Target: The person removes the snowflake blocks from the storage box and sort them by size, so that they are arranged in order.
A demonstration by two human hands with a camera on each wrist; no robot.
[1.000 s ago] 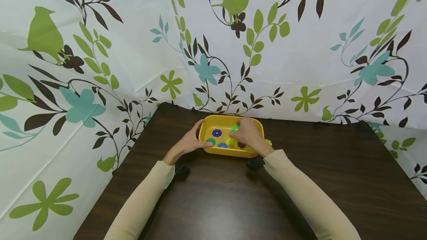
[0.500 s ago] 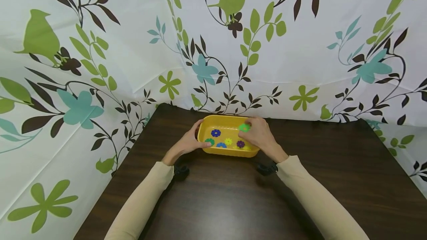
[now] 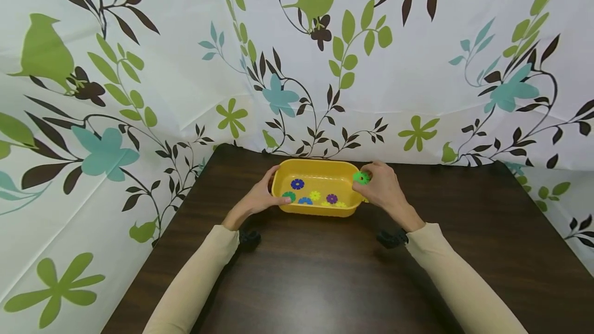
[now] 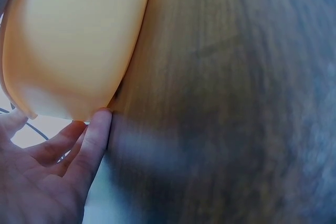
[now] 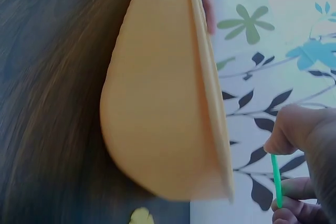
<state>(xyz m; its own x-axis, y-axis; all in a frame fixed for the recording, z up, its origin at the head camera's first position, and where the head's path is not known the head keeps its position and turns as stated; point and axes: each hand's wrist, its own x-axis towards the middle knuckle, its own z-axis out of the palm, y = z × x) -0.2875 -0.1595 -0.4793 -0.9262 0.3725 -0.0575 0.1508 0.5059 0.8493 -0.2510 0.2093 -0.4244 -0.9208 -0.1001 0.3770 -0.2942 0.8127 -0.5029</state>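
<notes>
- Clearly, the yellow tray (image 3: 320,212) sits on the dark tabletop (image 3: 306,272), just below the middle of the head frame.
- The left hand (image 3: 257,199) holds the tray's left end, its thumb at the front rim and its other fingers around the end wall; in the left wrist frame they touch the tray at lower left.
- The right hand (image 3: 384,188), right of centre in the head frame, has its fingers clamped on a light green disc (image 3: 361,178), which overlaps the tray's right rim there.
- At lower right of the right wrist frame, that disc shows edge-on between thumb and fingers, apart from the tray.
- Inside the tray, a dark blue disc (image 3: 297,184) and a green disc (image 3: 290,197) lie toward the left, the green one just beside the left thumb.
- Along the front, a blue disc (image 3: 304,201), a yellow disc (image 3: 315,196) and a purple disc (image 3: 331,198) run rightward.
- A yellow piece (image 5: 140,216) shows at the bottom edge of the right wrist frame, near the tray's end.
- Beige sleeves (image 3: 199,277) reach in from the lower edge of the head frame.
- A white curtain (image 3: 185,86), printed with birds and leaves, fills its upper half.
</notes>
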